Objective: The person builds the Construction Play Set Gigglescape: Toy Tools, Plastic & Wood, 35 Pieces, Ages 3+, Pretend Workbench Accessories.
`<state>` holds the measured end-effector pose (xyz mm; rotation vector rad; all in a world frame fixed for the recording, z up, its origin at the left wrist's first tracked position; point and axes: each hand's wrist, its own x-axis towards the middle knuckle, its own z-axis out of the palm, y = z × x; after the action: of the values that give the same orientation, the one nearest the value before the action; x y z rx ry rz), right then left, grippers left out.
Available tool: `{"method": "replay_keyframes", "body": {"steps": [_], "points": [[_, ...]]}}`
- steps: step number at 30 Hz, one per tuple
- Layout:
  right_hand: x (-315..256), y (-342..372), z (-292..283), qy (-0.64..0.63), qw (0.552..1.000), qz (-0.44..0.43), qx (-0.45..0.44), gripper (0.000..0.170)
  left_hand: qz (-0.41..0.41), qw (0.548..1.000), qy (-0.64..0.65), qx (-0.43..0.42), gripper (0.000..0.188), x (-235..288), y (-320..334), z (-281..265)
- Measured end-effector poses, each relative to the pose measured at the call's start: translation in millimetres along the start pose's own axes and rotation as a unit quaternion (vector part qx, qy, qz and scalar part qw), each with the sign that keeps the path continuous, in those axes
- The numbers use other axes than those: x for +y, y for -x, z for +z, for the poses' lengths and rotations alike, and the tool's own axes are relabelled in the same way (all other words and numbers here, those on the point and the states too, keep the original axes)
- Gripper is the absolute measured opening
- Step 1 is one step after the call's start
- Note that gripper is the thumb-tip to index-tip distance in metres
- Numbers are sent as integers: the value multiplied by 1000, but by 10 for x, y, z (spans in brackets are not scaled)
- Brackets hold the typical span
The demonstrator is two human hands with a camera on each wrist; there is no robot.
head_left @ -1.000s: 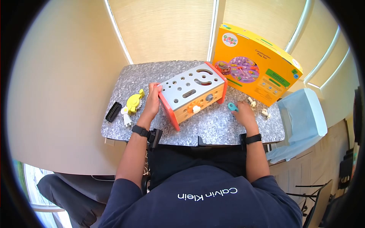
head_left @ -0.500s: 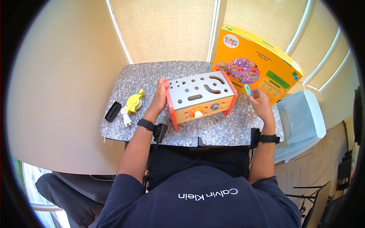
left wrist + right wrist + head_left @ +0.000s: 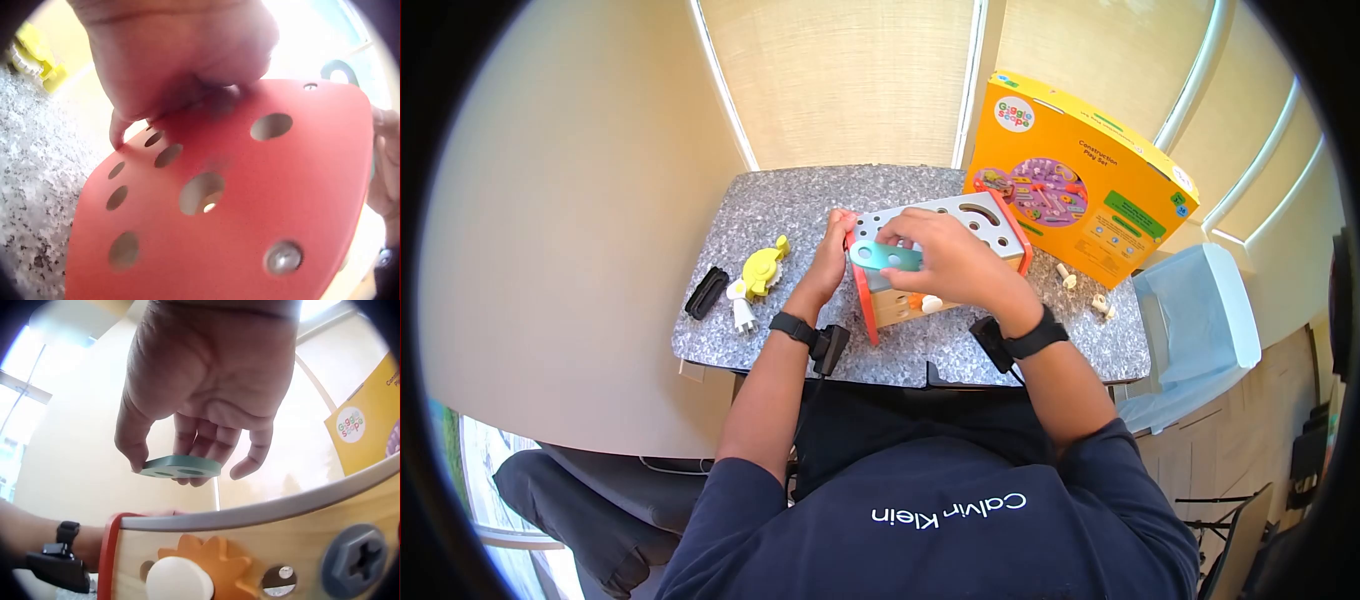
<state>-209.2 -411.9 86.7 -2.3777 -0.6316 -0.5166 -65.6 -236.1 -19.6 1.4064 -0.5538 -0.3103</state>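
Strip (image 3: 880,256), teal with round holes, pinched in right hand (image 3: 960,260): thumb at near edge, fingertips at far edge, strip lying between. Outermost finger bent, apart from strip. Position of strip: below palm, nearly flat, suspended over top panel (image 3: 950,203) of toy workbench (image 3: 892,309), with visible gap beneath in right wrist view. Holed end projecting beyond right thumb and fingers toward left hand (image 3: 827,262); near it, not touching. Left hand clasped over upper edge of red end panel (image 3: 250,187), fingers curled round that edge. On workbench front: orange gear (image 3: 215,550) with white knob (image 3: 178,579); grey cross-slot bolt head (image 3: 350,572) alongside. On tabletop (image 3: 800,190), left side: yellow piece (image 3: 762,272), white piece (image 3: 743,312) and black object (image 3: 707,292). Right side: two pale screws near yellow box (image 3: 1090,150).
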Motion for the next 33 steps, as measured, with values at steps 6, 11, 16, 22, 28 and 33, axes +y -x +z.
{"method": "replay_keyframes", "body": {"steps": [6, 11, 16, 22, 28, 33], "points": [[119, -87, 231, 91, 994, 34, -49, 40, -50, 994, 62, -72, 36, 17, -35, -131], [108, 10, 83, 111, 993, 43, 19, 40, -15, 998, -69, 1, 51, 61, 33, -369], [648, 308, -16, 240, 963, 121, 36, 44, 44, 755, -646, 100, 60, 269, 333, -1118], [595, 306, -15, 229, 960, 161, 6, 47, -233, 676, -699, 20, 58, 198, 338, -1542], [623, 337, 33, 239, 961, 142, 18, 47, -189, 686, -698, 77, 50, 108, 280, -1486], [570, 331, 27, 249, 956, 156, 7, 48, 27, 828, -534, 168, 51, 412, 97, -1137]]}}
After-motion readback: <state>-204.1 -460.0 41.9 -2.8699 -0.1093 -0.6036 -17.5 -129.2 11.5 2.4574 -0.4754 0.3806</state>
